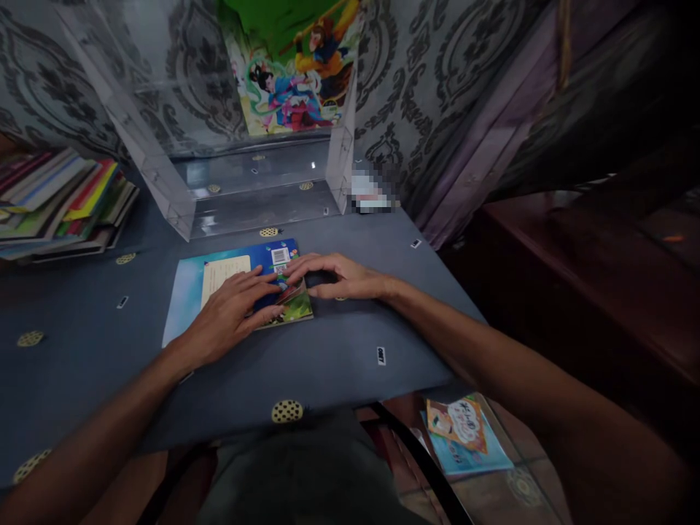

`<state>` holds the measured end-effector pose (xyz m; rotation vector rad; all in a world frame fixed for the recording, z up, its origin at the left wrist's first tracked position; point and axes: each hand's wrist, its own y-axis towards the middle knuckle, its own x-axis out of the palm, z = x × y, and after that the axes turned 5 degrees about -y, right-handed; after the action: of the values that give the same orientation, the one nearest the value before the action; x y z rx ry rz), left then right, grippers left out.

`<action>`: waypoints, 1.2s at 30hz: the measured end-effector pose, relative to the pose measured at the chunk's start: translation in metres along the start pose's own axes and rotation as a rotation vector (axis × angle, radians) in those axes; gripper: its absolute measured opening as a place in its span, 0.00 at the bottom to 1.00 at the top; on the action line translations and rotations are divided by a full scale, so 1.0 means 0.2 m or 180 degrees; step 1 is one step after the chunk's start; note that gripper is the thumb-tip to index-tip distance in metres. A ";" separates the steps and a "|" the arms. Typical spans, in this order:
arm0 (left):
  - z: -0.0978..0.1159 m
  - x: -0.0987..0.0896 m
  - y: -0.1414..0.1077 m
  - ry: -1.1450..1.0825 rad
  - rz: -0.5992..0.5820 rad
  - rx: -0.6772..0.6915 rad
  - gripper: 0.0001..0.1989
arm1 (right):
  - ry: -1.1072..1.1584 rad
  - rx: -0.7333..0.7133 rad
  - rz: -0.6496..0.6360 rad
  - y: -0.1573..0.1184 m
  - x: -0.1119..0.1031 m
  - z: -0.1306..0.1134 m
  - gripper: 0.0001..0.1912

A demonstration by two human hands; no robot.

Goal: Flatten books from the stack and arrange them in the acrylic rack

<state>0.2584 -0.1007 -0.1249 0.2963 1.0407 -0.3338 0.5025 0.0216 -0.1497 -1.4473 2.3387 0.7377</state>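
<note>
A thin blue book (186, 284) lies flat on the table, its cover showing a barcode, a cream text panel and a green picture at the near right corner. My left hand (232, 302) rests on it palm down with the fingers stretched out. At the book's right edge is my right hand (344, 277), its fingers slightly bent over the cover and the thumb apart, near the edge. The fingertips of both hands nearly meet beside the barcode. Part of the cover is hidden under my fingers.
A clear plastic rack (257, 211) stands behind the book, with a colourful picture book (295, 87) upright in it. Stacked books (65, 204) sit at the left. A blurred-out item (372, 191) lies right of the rack. Below the table (339, 364) are more booklets (464, 437).
</note>
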 end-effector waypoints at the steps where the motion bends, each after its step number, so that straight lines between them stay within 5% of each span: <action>1: 0.00 0.00 0.00 -0.0012 0.0030 -0.0021 0.30 | -0.0013 0.0000 -0.0008 0.00 0.00 0.00 0.14; 14: 0.02 0.01 0.01 0.0006 0.0153 -0.0032 0.29 | -0.0018 0.0033 -0.0081 -0.01 -0.01 0.01 0.18; 20: -0.01 0.05 0.00 0.0253 0.0300 0.0292 0.25 | -0.0208 -0.0070 0.0011 -0.01 0.01 0.02 0.15; 26: -0.01 0.09 0.00 0.0309 0.0656 0.0704 0.20 | -0.0444 -0.0226 -0.0043 0.00 0.05 0.08 0.20; 36: 0.04 0.11 -0.02 0.0741 0.0693 0.1288 0.15 | -0.0509 -0.0221 -0.0208 -0.01 0.03 0.06 0.27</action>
<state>0.2731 -0.1098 -0.1418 0.8219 1.1526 -0.3160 0.5019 0.0238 -0.1636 -1.4291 2.1558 0.8902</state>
